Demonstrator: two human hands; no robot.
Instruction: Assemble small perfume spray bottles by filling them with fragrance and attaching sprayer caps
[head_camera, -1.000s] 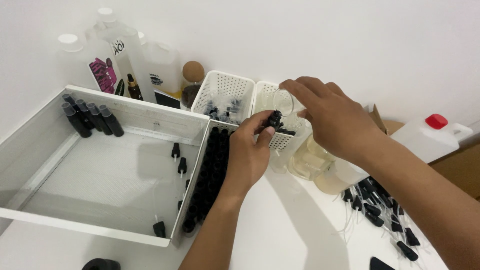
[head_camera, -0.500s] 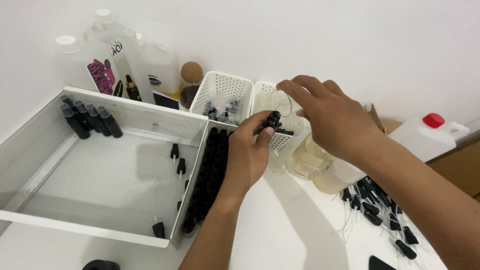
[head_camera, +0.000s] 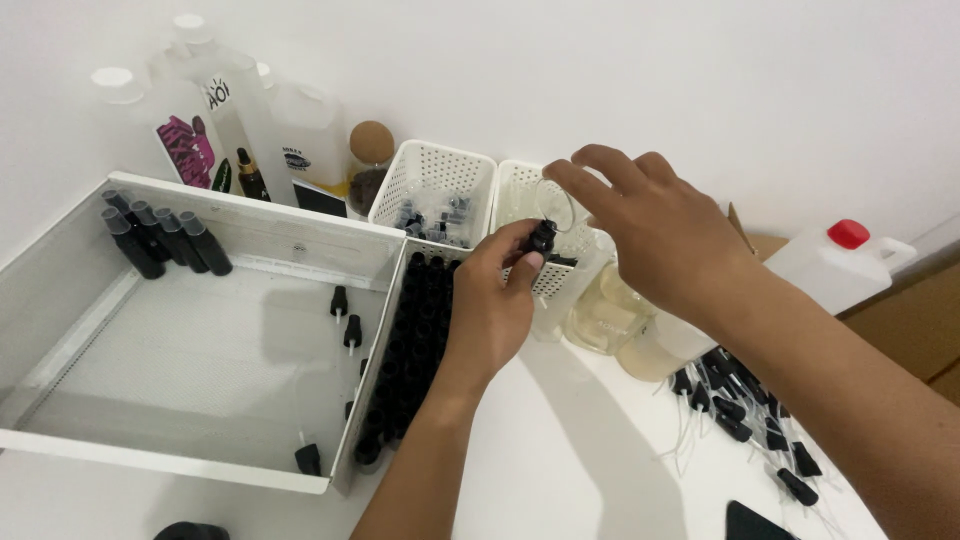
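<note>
My left hand (head_camera: 495, 305) pinches a small black bottle (head_camera: 541, 240) and holds it upright in front of two white perforated baskets. My right hand (head_camera: 655, 240) reaches in from the right. Its thumb and forefinger hold a small clear funnel (head_camera: 554, 203) just above the bottle's mouth. Under my left wrist, a tight row of black bottles (head_camera: 415, 335) fills the narrow right compartment of a white tray (head_camera: 250, 215).
Several black bottles (head_camera: 165, 240) stand in the tray's far left corner, with loose black caps (head_camera: 345, 320) on its floor. Behind stand large white bottles (head_camera: 215, 115), a cork-topped jar (head_camera: 370, 150) and the baskets (head_camera: 430, 180). A jar of yellowish liquid (head_camera: 610, 315), black spray caps (head_camera: 740, 410) and a red-capped jug (head_camera: 840, 255) lie right.
Almost nothing differs. My right hand with the funnel has shifted slightly left and down toward the bottle held in my left hand.
</note>
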